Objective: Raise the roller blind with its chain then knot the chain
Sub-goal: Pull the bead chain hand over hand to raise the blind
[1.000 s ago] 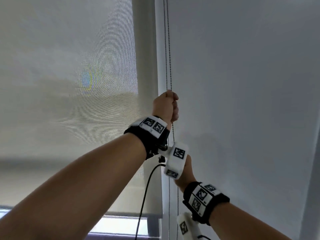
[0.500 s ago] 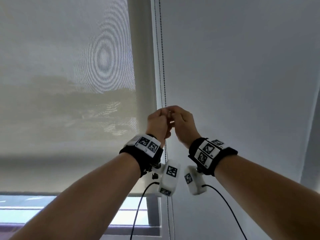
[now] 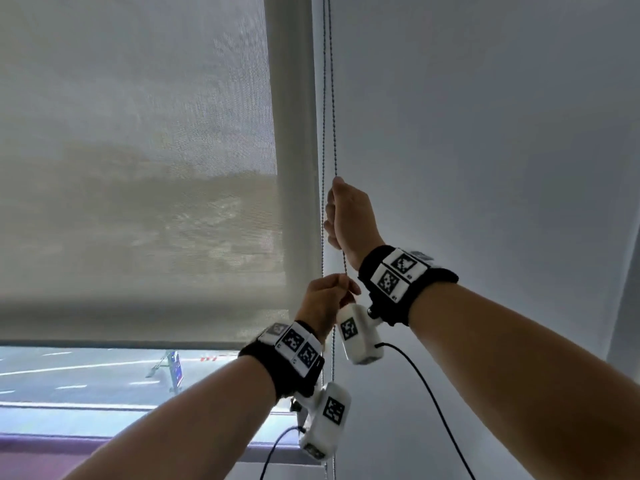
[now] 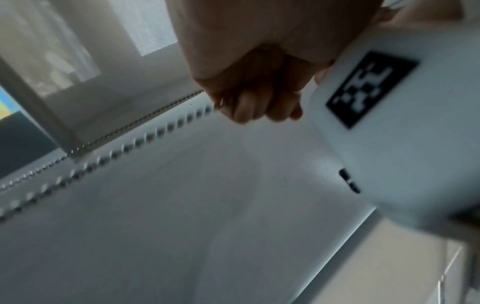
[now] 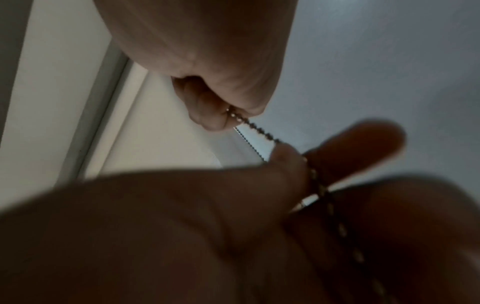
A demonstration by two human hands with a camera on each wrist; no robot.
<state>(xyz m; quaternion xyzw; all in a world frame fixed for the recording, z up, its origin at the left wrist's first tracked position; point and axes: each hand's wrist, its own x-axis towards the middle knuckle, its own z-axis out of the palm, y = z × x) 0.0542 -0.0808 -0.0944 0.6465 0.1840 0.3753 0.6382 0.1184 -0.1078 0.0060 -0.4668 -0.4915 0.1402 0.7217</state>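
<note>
Your right hand (image 3: pixel 349 216) is the higher of the two, its fingers curled round the near strand of the bead chain (image 3: pixel 334 133), which enters the fist at the top and comes out below beside the wrist. In the right wrist view the same strand runs taut from that fist (image 5: pixel 223 86) down toward the camera. Your left hand (image 3: pixel 323 299) sits just below, gripping the same strand between thumb and curled fingers; the short stretch of chain between the two fists is straight. In the left wrist view the fingers (image 4: pixel 249 107) close on the chain (image 4: pixel 145 135), and both strands run side by side away to the lower left. The second strand hangs just left of your hands; whether either hand touches it cannot be made out.

Both wrists carry black bands with square black-and-white markers, and a white camera housing (image 3: pixel 358 332) hangs under the right wrist, touching or nearly touching the left hand's knuckles; another housing (image 3: pixel 325 420) hangs under the left wrist, each with a black cable trailing down.

The chain runs upward out of the top of the head view, along the edge between the blind and the plain pale wall (image 3: pixel 485 168) to your right. The roller blind (image 3: pixel 138 168) fills the left of the view, a translucent grey-beige fabric, its bottom bar (image 3: pixel 121 342) level with your left wrist. Below the bar a strip of uncovered window (image 3: pixel 86 375) shows a road outside, and a purple-toned sill (image 3: pixel 52 441) lies under it.
</note>
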